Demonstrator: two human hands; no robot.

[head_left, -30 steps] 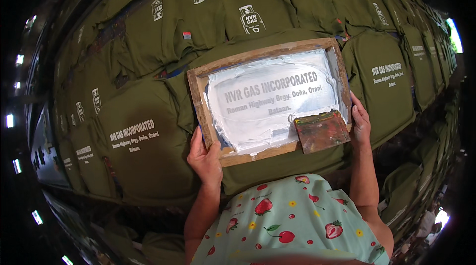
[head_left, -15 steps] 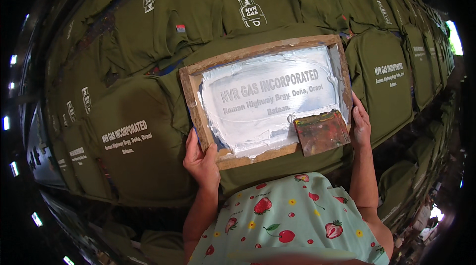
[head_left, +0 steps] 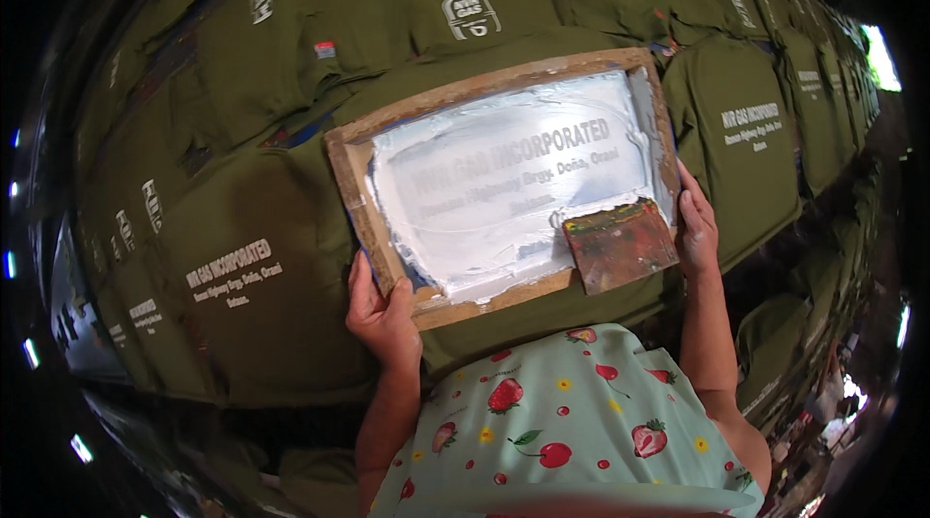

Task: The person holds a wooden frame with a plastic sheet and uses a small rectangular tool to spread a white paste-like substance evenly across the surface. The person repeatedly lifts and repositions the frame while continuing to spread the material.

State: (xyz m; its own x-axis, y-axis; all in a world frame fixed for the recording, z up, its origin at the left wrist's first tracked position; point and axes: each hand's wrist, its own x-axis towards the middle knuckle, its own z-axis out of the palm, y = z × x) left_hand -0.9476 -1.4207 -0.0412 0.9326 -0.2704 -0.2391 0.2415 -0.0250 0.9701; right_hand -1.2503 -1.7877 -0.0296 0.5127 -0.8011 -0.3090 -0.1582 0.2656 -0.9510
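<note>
Standing right by the table here: closest in you get the person's pale green top printed with strawberries and cherries (head_left: pixel 572 421), both bare forearms coming up out of it. The left hand (head_left: pixel 383 314) is curled round the lower left corner of a wooden screen-printing frame (head_left: pixel 351 190), thumb on top of the wood and fingers wrapped along the outer edge, so a proper closed grip on it. The right hand (head_left: pixel 696 227) is flat against the frame's right side down near the lower corner, fingers pointing up along the wood; looks more like pressing and steadying than a full clench, and I can't see the fingertips well enough to say more. Just beside that hand, a paint-stained squeegee (head_left: pixel 620 245) lies on the lower right of the screen, overlapping the bottom rail. The mesh (head_left: pixel 504 198) is smeared with white ink with lettering showing through. The frame sits flat on an olive green t-shirt (head_left: pixel 542 319). To the left and right are more of the same shirts with white print (head_left: pixel 237 271) (head_left: pixel 751 125), and further back there are whole rows of them overlapping (head_left: pixel 465 4), some showing a small gas cylinder logo.
</note>
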